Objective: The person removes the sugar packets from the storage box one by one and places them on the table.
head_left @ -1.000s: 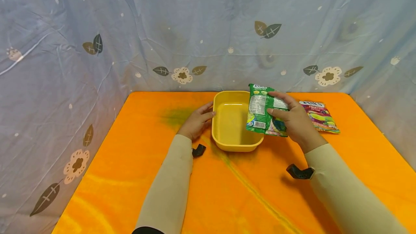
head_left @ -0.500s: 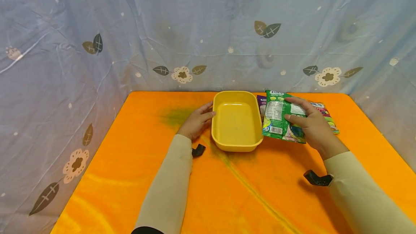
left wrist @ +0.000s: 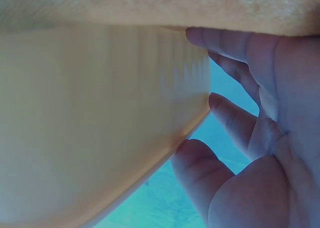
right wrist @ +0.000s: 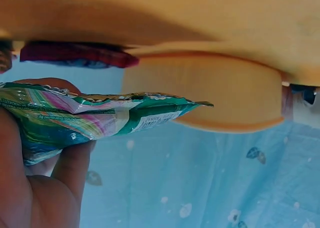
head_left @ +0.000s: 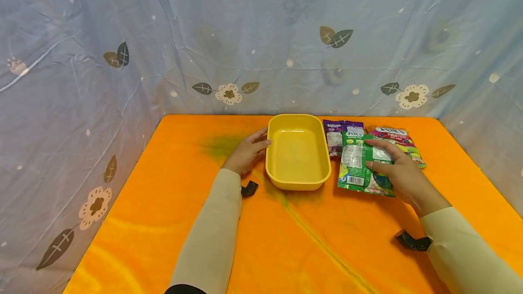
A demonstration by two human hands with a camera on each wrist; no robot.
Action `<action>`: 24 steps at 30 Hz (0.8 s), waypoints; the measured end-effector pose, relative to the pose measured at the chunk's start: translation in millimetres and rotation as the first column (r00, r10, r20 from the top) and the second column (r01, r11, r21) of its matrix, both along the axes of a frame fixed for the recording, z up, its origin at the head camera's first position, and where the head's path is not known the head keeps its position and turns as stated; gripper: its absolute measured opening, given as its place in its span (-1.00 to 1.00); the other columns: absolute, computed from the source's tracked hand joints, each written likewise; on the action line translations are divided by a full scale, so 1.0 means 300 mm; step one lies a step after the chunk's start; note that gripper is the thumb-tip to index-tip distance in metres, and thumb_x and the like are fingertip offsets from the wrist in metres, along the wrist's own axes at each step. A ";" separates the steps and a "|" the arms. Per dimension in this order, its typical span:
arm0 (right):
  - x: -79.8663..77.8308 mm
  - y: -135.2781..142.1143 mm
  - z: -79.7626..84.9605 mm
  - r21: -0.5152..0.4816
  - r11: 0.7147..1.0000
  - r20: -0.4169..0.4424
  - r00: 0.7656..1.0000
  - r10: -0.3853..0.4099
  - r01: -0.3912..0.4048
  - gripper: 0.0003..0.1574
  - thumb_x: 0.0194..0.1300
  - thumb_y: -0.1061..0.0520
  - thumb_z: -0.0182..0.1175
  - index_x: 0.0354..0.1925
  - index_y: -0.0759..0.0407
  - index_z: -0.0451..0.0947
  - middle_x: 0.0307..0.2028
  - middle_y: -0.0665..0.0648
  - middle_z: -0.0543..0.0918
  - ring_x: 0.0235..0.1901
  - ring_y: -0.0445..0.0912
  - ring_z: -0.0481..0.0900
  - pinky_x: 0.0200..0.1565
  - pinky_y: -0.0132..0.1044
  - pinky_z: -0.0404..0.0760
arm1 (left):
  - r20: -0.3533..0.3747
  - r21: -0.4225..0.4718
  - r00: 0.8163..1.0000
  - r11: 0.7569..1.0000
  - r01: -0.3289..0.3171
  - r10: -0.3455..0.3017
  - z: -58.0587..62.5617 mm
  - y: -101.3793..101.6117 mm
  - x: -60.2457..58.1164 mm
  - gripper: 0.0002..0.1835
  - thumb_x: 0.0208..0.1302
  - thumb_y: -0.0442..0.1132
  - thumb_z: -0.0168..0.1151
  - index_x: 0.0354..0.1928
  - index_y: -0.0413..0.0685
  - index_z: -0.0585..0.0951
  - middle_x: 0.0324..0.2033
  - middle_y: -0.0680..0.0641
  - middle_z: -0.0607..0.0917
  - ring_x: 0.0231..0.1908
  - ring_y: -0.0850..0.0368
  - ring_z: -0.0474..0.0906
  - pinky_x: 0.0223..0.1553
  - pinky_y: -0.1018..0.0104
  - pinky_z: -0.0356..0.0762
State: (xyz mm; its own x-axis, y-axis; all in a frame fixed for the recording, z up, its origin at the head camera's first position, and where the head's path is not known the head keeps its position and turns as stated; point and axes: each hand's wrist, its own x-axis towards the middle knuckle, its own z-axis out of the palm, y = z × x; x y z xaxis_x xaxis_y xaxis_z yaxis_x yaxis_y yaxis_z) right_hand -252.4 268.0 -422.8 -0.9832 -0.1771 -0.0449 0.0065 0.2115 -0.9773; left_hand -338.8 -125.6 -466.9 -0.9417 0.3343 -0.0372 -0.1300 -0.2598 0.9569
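My right hand [head_left: 404, 178] holds a green candy bag [head_left: 353, 164] by its right side, thumb on the printed back. The right wrist view shows this bag [right wrist: 105, 113] edge-on, raised above the orange tabletop. A yellow plastic basin [head_left: 298, 185] stands to its left with nothing inside. Against the basin's left wall rests my left hand [head_left: 245, 153]. In the left wrist view its thumb [left wrist: 197, 163] lies at the rim and the fingertips touch the side. Behind the green bag lie a purple packet [head_left: 333, 137] and a red Fox's fruit candy bag [head_left: 394, 135], both partly covered.
An orange cloth [head_left: 286, 248] covers the table. Blue patterned curtain [head_left: 261, 49] hangs behind it and along both sides. Dark curved pieces [head_left: 412, 242] stick out at both wrists.
My right hand has moved right and nearer to me, carrying the green candy bag away from the basin. The purple packet has come into sight. My left hand stays put.
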 end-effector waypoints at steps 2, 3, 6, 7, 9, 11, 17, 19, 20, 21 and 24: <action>0.013 0.001 -0.007 0.023 1.000 0.013 1.000 0.006 -0.006 -0.25 0.35 0.07 0.19 0.43 -0.17 0.18 0.34 0.19 0.04 -0.23 0.03 0.62 -0.23 -0.17 0.66 | -0.006 0.003 1.000 1.000 0.002 -0.002 0.001 0.001 0.001 -0.42 0.32 -0.23 0.24 0.36 0.17 0.37 0.23 -0.05 0.43 0.10 0.00 0.50 0.11 0.08 0.45; 0.019 0.001 -0.010 0.031 0.999 0.023 1.000 0.010 -0.011 -0.24 0.35 0.06 0.19 0.43 -0.19 0.18 0.31 0.19 0.08 -0.23 0.06 0.63 -0.23 -0.14 0.67 | -0.008 0.005 1.000 1.000 0.004 -0.004 0.002 0.001 0.002 -0.42 0.32 -0.23 0.24 0.37 0.16 0.37 0.23 -0.06 0.43 0.10 -0.01 0.50 0.11 0.08 0.44; 0.038 -0.001 -0.016 0.069 0.997 0.058 0.998 0.028 -0.032 -0.23 0.34 0.00 0.20 0.44 -0.23 0.16 0.26 0.19 0.13 -0.20 0.10 0.64 -0.22 -0.10 0.66 | -0.011 0.003 1.000 1.000 0.008 -0.008 0.006 0.001 0.005 -0.41 0.33 -0.24 0.22 0.38 0.15 0.35 0.23 -0.07 0.43 0.10 -0.01 0.49 0.11 0.07 0.45; 0.044 -0.003 -0.019 0.079 0.996 0.070 0.997 0.041 -0.046 -0.22 0.34 -0.01 0.19 0.44 -0.23 0.15 0.26 0.22 0.13 -0.19 0.12 0.63 -0.21 -0.08 0.66 | -0.011 0.005 1.000 1.000 0.009 -0.009 0.007 0.001 0.007 -0.41 0.33 -0.24 0.22 0.38 0.15 0.35 0.23 -0.07 0.43 0.11 -0.02 0.49 0.11 0.07 0.44; 0.056 -0.006 -0.027 0.122 0.991 0.095 0.994 0.046 -0.058 -0.22 0.33 -0.07 0.20 0.43 -0.28 0.15 0.28 0.22 0.11 -0.17 0.11 0.61 -0.20 -0.11 0.66 | -0.015 0.002 1.000 1.000 0.011 -0.011 0.010 0.000 0.009 -0.40 0.33 -0.24 0.22 0.39 0.14 0.33 0.24 -0.07 0.43 0.11 0.00 0.48 0.12 0.07 0.43; 0.066 -0.010 -0.037 0.145 0.987 0.114 0.992 0.055 -0.072 -0.21 0.32 -0.10 0.21 0.43 -0.30 0.15 0.30 0.24 0.11 -0.17 0.12 0.60 -0.19 -0.10 0.65 | -0.022 -0.002 1.000 1.000 0.013 -0.013 0.013 0.001 0.010 -0.38 0.33 -0.25 0.22 0.40 0.12 0.31 0.25 -0.07 0.42 0.12 0.01 0.48 0.13 0.08 0.42; 0.086 -0.020 -0.069 0.130 0.985 0.117 0.988 0.098 -0.113 -0.23 0.33 -0.04 0.21 0.43 -0.21 0.16 0.23 0.28 0.21 -0.22 0.15 0.61 -0.23 -0.08 0.65 | -0.021 -0.007 1.000 1.000 0.008 -0.008 0.017 0.002 0.010 -0.37 0.32 -0.24 0.24 0.41 0.11 0.31 0.25 -0.05 0.42 0.13 0.04 0.47 0.15 0.11 0.41; 0.088 -0.022 -0.075 0.120 0.985 0.113 0.988 0.107 -0.120 -0.23 0.34 -0.03 0.20 0.43 -0.18 0.16 0.20 0.28 0.24 -0.23 0.15 0.61 -0.24 -0.08 0.65 | -0.017 -0.008 1.000 1.000 0.006 -0.006 0.017 0.002 0.010 -0.37 0.32 -0.24 0.24 0.40 0.12 0.31 0.25 -0.04 0.42 0.13 0.04 0.48 0.15 0.10 0.41; 0.088 -0.023 -0.077 0.119 0.985 0.113 0.987 0.110 -0.123 -0.23 0.34 -0.03 0.20 0.43 -0.18 0.16 0.20 0.28 0.25 -0.24 0.15 0.62 -0.25 -0.08 0.65 | -0.015 -0.010 1.000 1.000 0.005 -0.006 0.017 0.002 0.010 -0.38 0.32 -0.24 0.23 0.40 0.13 0.32 0.25 -0.04 0.42 0.13 0.05 0.48 0.15 0.11 0.41; 0.089 -0.024 -0.078 0.123 0.985 0.116 0.987 0.109 -0.124 -0.23 0.33 -0.03 0.21 0.42 -0.18 0.17 0.20 0.28 0.25 -0.24 0.15 0.62 -0.25 -0.08 0.66 | -0.015 -0.011 1.000 1.000 0.006 -0.006 0.017 0.001 0.009 -0.38 0.32 -0.24 0.23 0.40 0.12 0.31 0.25 -0.05 0.42 0.13 0.04 0.48 0.15 0.10 0.40; 0.089 -0.028 -0.081 0.152 0.981 0.134 0.986 0.103 -0.123 -0.22 0.31 -0.06 0.22 0.42 -0.20 0.18 0.23 0.28 0.23 -0.24 0.14 0.61 -0.23 -0.10 0.64 | -0.017 -0.013 1.000 1.000 0.009 -0.010 0.016 0.000 0.008 -0.38 0.33 -0.25 0.22 0.41 0.10 0.31 0.25 -0.07 0.41 0.13 0.03 0.47 0.16 0.08 0.39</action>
State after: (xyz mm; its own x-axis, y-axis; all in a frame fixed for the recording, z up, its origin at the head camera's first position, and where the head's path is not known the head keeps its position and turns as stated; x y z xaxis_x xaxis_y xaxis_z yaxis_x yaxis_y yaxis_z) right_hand -225.8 259.5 -447.0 -0.9420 -0.2672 -0.2029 0.0940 0.3704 -0.9241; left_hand -336.4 -125.7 -462.2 -0.9390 0.3429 -0.0258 -0.1164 -0.2462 0.9622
